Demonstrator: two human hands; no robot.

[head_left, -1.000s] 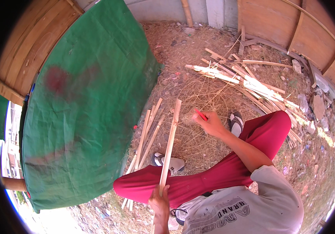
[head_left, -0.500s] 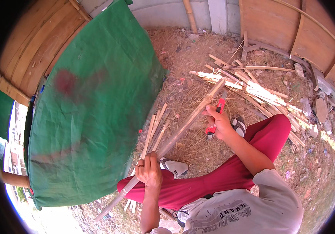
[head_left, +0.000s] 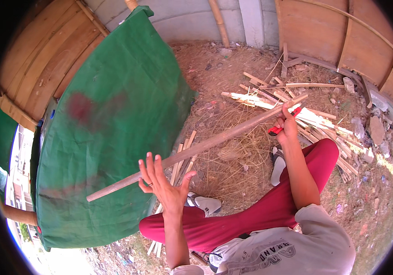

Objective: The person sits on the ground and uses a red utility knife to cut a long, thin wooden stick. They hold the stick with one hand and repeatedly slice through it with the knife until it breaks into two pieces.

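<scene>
A long bamboo pole (head_left: 224,135) slants across in front of me, its far right end higher in the picture than its left end. My right hand (head_left: 289,127) is closed round it near the right end. The same hand also holds a red utility knife (head_left: 275,131), which sticks out on both sides of the fingers. My left hand (head_left: 168,190) is open with its fingers spread, close to the left part of the pole. Whether its palm touches the pole I cannot tell. A ring shows on one finger.
Split bamboo strips (head_left: 308,110) lie in a loose heap at the right. A smaller bundle of strips (head_left: 190,139) rests beside my left foot. A green tarp (head_left: 114,137) hangs at the left. Wooden panels (head_left: 315,32) and a grey wall (head_left: 187,23) stand behind; dry straw covers the ground.
My left hand has let go of the pole and spread its fingers. My right hand has moved right and up with the pole and knife, and the pole now lies flatter across the view.
</scene>
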